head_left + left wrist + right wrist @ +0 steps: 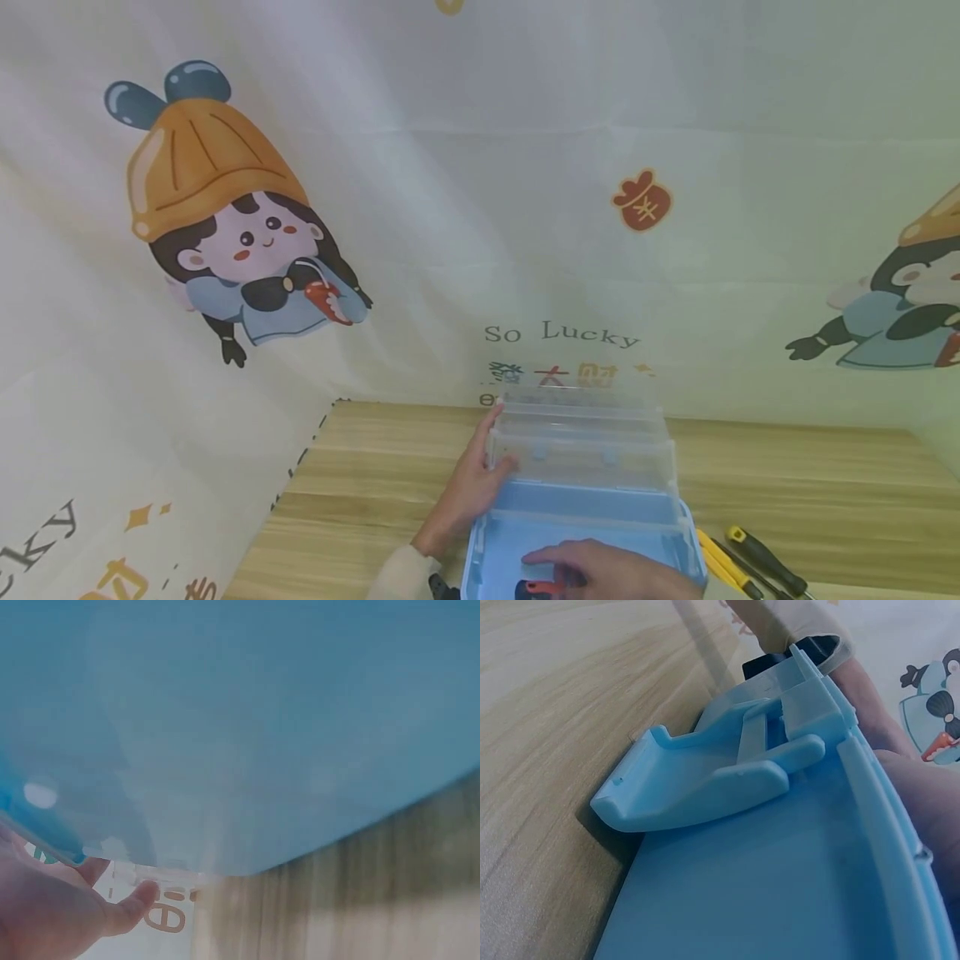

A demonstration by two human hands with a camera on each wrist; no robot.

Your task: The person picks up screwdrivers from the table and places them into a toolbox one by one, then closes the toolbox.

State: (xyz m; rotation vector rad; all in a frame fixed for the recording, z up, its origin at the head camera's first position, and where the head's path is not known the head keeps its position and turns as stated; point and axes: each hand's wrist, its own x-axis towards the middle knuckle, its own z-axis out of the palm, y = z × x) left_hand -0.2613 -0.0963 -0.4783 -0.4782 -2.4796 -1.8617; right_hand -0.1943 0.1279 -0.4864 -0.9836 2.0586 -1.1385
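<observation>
A light blue plastic box (585, 500) with a raised clear lid (592, 462) stands on the table. My left hand (480, 475) grips the lid's left edge, thumb in front and fingers behind. In the left wrist view that hand (67, 911) shows below the blue box wall (225, 750). My right hand (600, 571) is low inside the box, index finger stretched out and the other fingers around a red-and-black handled tool (542, 588), whose far end is out of frame. The right wrist view shows the box's lowered latch (697, 784), the right hand mostly hidden behind the wall.
Right of the box, on the wood-grain table (810, 483), lie a yellow-handled tool (723, 567) and a black-and-yellow screwdriver (765, 558), with a dark slim tool between them. A printed curtain (450, 208) hangs behind the table.
</observation>
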